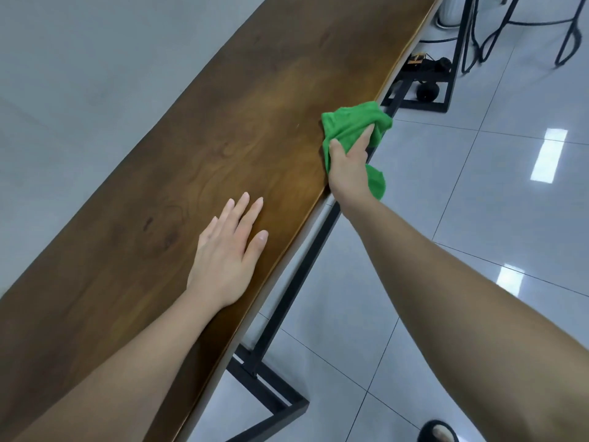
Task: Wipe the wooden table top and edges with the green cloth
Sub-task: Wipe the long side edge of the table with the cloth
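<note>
Head: wooden table (223,122), green cloth (347,122), tiled floor (478,218).

The surface (197,148) is brown wood with visible grain, smooth with a soft sheen. The cloth (350,122) is green fabric, matt, fuzzy and crumpled. The frame (314,250) looks like matt black metal. The floor (478,202) is pale glossy tile that mirrors lights.

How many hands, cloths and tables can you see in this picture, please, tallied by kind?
Hands: 2 (left hand, right hand)
Green cloth: 1
Wooden table: 1
Total: 4
</note>
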The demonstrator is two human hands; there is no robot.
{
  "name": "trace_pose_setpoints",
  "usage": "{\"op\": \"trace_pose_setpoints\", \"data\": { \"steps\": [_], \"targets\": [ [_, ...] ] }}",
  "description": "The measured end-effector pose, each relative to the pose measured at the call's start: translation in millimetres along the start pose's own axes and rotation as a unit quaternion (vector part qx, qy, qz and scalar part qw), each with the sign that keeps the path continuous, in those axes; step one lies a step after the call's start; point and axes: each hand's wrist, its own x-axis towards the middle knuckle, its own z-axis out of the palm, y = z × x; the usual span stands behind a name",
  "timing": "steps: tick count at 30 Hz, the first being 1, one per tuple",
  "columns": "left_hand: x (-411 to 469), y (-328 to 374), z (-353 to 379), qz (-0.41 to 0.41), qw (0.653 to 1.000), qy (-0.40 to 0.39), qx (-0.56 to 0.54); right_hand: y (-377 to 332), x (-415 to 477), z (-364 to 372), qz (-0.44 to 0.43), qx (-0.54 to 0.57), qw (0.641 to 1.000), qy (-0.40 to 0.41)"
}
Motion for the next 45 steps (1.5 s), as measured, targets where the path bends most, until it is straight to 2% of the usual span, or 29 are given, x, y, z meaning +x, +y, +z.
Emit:
{"op": "trace_pose_setpoints", "data": {
  "steps": [6,12,17,21,26,31,35,40,45],
  "targets": [
    [-22.5,-14.8,2.1,0.033,0.999,0.001,0.008,16.9,-70.4,20.0,-0.028,0.000,1.000,-0.004],
    [-96.2,-57.1,4.6,0.062,0.998,0.000,0.010,54.6,-201.6,64.0,-0.054,0.014,0.998,-0.010],
    [-155.9,-88.9,0.9,0.076,0.997,-0.012,0.003,87.6,-321.9,108.7,-0.044,0.038,0.998,-0.016],
    [-202.5,-114.5,-1.7,0.092,0.995,-0.022,0.000,116.4,-408.6,133.7,-0.071,0.087,0.993,-0.020],
    [-249.5,-137.0,-6.1,0.100,0.994,-0.035,-0.010,141.6,-487.2,161.0,-0.094,0.111,0.989,-0.017],
    [-278.8,-148.2,-7.4,0.099,0.995,-0.026,-0.003,138.4,-469.7,153.3,-0.076,0.075,0.994,-0.039],
    [-282.5,-145.8,-8.5,0.087,0.996,-0.019,0.000,112.7,-409.5,138.0,-0.060,0.025,0.998,-0.009],
    [-283.1,-139.5,-10.9,0.073,0.997,-0.023,-0.008,82.3,-348.5,121.5,-0.015,0.022,1.000,0.011],
    [-290.2,-141.2,-12.0,0.065,0.997,-0.024,-0.016,89.8,-366.1,127.4,-0.023,0.028,0.999,0.009]
  ]
}}
